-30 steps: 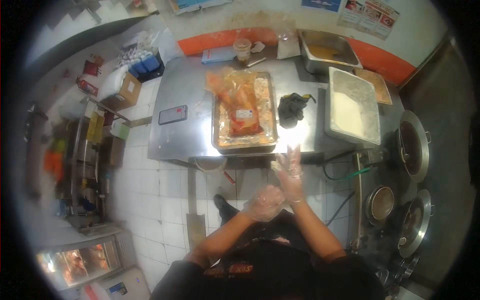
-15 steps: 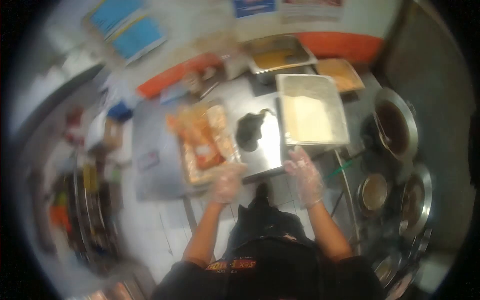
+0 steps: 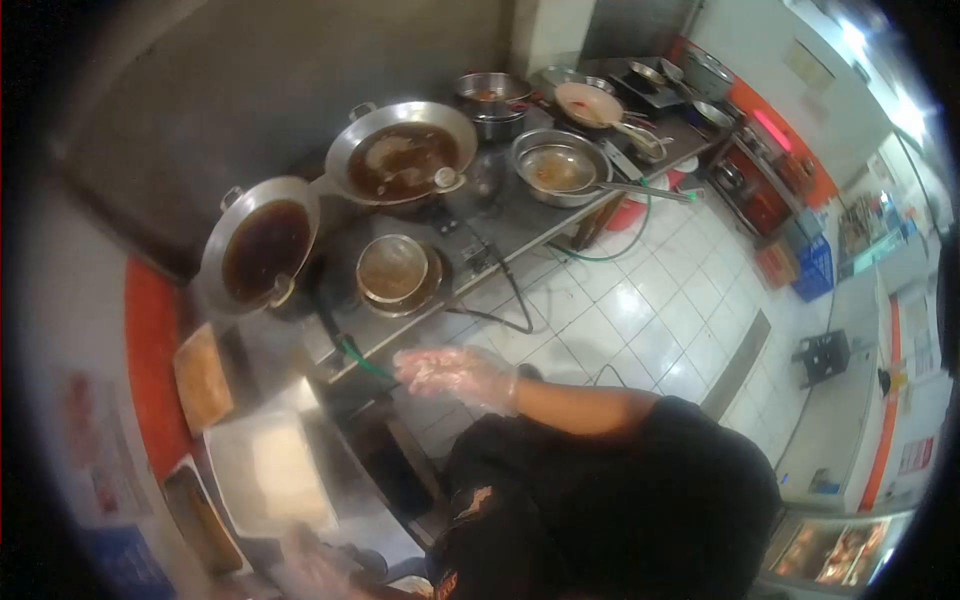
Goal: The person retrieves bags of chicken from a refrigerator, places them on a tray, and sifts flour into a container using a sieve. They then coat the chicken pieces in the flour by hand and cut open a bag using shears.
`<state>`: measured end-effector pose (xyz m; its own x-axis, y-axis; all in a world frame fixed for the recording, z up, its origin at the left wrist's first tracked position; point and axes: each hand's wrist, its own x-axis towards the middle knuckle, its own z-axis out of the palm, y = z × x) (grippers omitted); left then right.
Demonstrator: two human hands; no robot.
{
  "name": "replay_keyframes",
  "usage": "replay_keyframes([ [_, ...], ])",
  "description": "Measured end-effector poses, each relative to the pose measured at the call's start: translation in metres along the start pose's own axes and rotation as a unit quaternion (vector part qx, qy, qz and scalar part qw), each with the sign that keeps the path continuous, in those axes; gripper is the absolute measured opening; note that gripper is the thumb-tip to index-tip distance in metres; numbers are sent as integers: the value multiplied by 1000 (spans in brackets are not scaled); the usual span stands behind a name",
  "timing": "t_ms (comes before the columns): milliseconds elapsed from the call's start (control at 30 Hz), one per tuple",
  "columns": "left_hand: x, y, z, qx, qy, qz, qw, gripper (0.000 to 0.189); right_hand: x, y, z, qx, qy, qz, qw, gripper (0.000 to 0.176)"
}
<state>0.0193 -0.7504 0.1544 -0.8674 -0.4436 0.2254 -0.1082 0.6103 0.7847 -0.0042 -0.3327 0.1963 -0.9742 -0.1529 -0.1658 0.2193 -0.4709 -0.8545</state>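
My right hand [image 3: 455, 378], in a clear plastic glove with bits of white stuff on it, is held over the floor near the stove counter's edge. Its fingers are stretched out and it holds nothing. My left hand [image 3: 318, 565], also gloved, is blurred at the bottom, beside the near edge of a white tray [image 3: 225, 480] of pale powder; its fingers are smeared by motion. Past the tray lie a flat orange-brown tray [image 3: 203, 380] and a metal pan [image 3: 205, 515].
Two large woks [image 3: 465, 130] [image 3: 215, 240] of brown oil stand on the counter, with a strainer bowl [image 3: 392, 268] near its edge. Farther along are a metal basin [image 3: 560, 168] with a long-handled tool and a pink pan [image 3: 588, 104]. A green hose [image 3: 640, 225] hangs toward the tiled floor.
The view has swung right toward the woks, and the orange-filled tray has left it. My right hand has moved from the powder tray's edge toward the stove counter.
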Motion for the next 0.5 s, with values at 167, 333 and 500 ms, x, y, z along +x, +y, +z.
replay_keyframes([
  [167,-22,111,110,-334,-179,166,911,31,-61,-43,-108,-2,81,-155,985,46],
  [333,-124,260,247,-325,-296,227,869,10,-160,-97,-225,56,187,-182,964,48],
  [500,-234,389,363,-216,-421,415,777,19,-273,-120,-344,52,370,-296,879,47],
])
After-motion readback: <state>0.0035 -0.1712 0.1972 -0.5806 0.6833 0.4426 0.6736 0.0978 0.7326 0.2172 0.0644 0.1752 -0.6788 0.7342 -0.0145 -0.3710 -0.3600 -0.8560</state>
